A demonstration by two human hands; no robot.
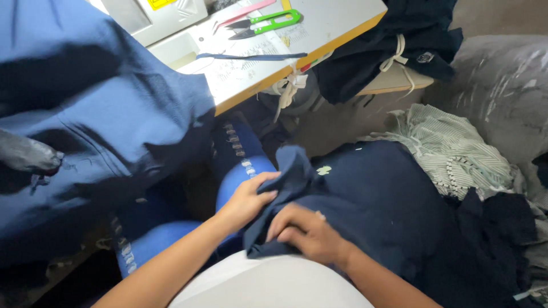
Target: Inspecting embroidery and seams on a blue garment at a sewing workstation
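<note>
— Navy cloth, mostly. From the head camera, the left hand [246, 201] pinches a folded edge of the navy garment [365, 199] lying across the lap, fingers pressed together on the fabric.

— And the other hand?

— The right hand [308, 232] lies on the same garment just beside it, fingers curled into a fold and gripping it. I'd judge the person is sorting out the edge, finding a seam or hem; the next move would call for pulling that edge flat between both hands.

— What's on the bench [337, 25]?

— Green snips [268, 23], a pink tool [245, 12] near them, and a thin blue strip [251, 56]. A dark bundle [388, 45] tied with white tape hangs off its right end.

— Any bins or boxes?

— None that I can see. Loose piles only: a striped pale-green cloth [451, 148] to the right, dark pieces below it, and a big blue cloth [97, 125] hanging at the left.
</note>
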